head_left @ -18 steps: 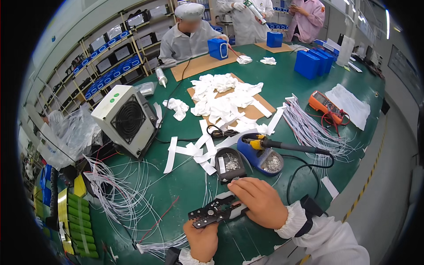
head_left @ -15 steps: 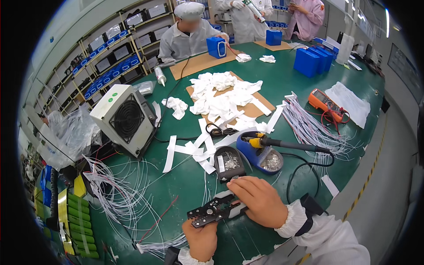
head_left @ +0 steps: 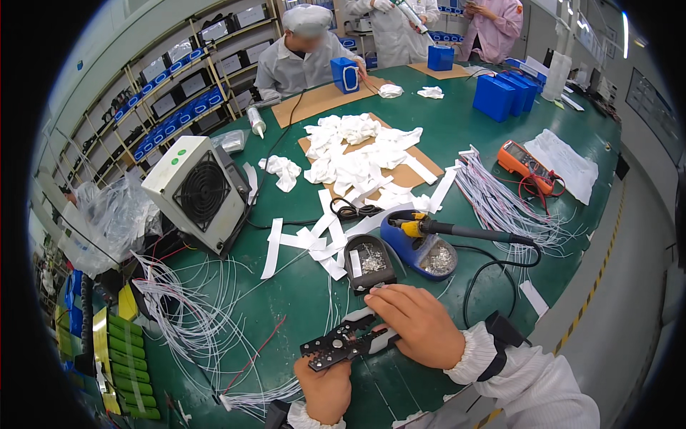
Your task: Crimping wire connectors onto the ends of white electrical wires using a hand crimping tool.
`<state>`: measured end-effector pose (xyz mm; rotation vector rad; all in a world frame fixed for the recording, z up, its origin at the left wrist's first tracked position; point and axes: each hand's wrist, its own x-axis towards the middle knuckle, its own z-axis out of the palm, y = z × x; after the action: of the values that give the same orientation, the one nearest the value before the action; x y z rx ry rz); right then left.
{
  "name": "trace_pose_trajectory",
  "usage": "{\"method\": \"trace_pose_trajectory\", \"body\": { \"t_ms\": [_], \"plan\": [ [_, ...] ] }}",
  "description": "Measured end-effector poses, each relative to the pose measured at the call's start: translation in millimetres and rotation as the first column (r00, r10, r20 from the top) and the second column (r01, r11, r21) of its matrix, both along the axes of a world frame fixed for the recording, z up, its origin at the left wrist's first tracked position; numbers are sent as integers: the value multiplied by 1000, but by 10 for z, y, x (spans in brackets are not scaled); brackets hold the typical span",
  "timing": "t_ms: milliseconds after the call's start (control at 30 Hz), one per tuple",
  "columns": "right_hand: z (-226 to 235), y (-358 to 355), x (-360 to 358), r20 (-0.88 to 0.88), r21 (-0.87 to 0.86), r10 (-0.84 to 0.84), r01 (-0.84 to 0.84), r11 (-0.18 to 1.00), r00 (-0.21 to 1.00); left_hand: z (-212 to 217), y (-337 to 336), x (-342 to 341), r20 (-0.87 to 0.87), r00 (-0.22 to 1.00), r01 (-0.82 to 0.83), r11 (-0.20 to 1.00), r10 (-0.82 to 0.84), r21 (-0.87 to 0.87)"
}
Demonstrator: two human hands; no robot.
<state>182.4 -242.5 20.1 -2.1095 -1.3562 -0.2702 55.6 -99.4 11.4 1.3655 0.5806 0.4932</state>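
My right hand (head_left: 418, 325) is closed around the grey handles of a black wire stripper (head_left: 339, 342), whose jaws point left. Just below those jaws, my left hand (head_left: 325, 390) is closed with its thumb side up against the tool. Whatever its fingers pinch is hidden. Beyond the stripper stands a dark tray (head_left: 370, 266) of small metal pieces. Thin white wires (head_left: 264, 392) with a connector end lie left of my left hand, and a single red wire (head_left: 254, 363) slants above them.
A soldering iron (head_left: 457, 232) rests in a blue stand (head_left: 400, 232). Wire bundles (head_left: 493, 193), an orange multimeter (head_left: 525, 166), white strips and cloths (head_left: 364, 154) cover the green table (head_left: 436, 118). A fan unit (head_left: 196, 193) and green cells (head_left: 131, 361) stand left; people work opposite.
The view has shifted a little, so the table things sit slightly farther left. Both hands and the wire stripper keep nearly the same pose.
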Motion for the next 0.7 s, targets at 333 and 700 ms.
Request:
{"method": "trace_pose_trajectory", "body": {
  "t_ms": [333,700],
  "plan": [
    [-11,1,4,5,19,-8,8,1000,1000,23,-5,-1,-4,1000,-9,1000,9,20],
    [-9,-1,2,-10,36,-14,14,999,1000,25,-12,25,25,998,-67,996,66,53]
  ]
}}
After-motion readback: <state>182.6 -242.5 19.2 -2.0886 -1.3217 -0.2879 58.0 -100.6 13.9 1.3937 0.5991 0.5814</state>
